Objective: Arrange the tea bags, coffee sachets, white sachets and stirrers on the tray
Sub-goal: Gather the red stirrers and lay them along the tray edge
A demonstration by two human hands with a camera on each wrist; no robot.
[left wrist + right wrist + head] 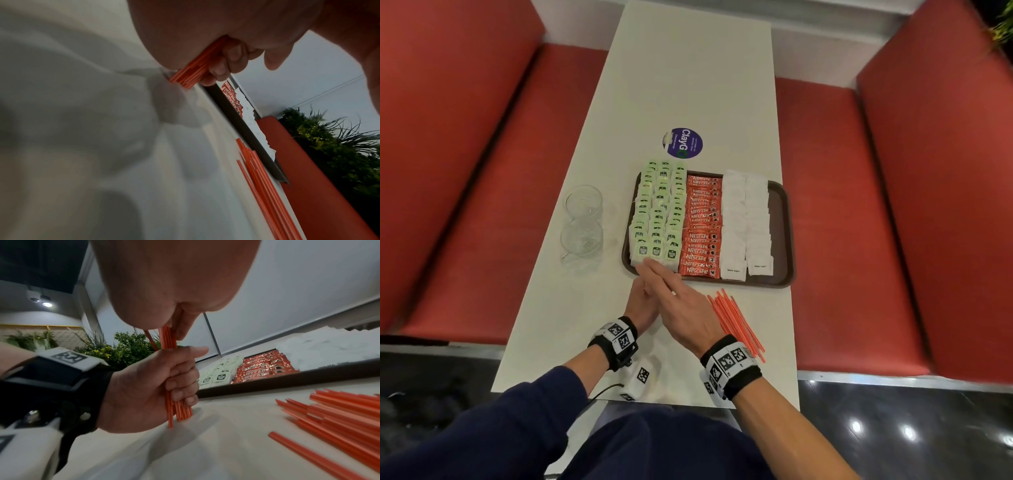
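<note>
Both hands sit nearest, at 6 o'clock of the tray. Left hand (144, 386) has its fingers curled round a bundle of orange stirrers (179, 408), held upright with the bottom ends on the counter (688, 85). Right hand (681, 308) lies over the top of that bundle; fingers look fairly straight from the head view, and the right wrist view shows a finger against the upper ends, so steadying more than gripping. Loose stirrers (736, 322) lie on the counter at 5 o'clock, just beside the tray (780, 240) edge. Tea bags (657, 212) fill the tray at 9 o'clock, coffee sachets (702, 226) the centre, white sachets (746, 226) towards 3 o'clock. Step, as I judge it: squaring up stirrers, the last item. Next move needs the loose ones gathered in, then the bundle laid on the bare strip at the tray's 3 o'clock side.
</note>
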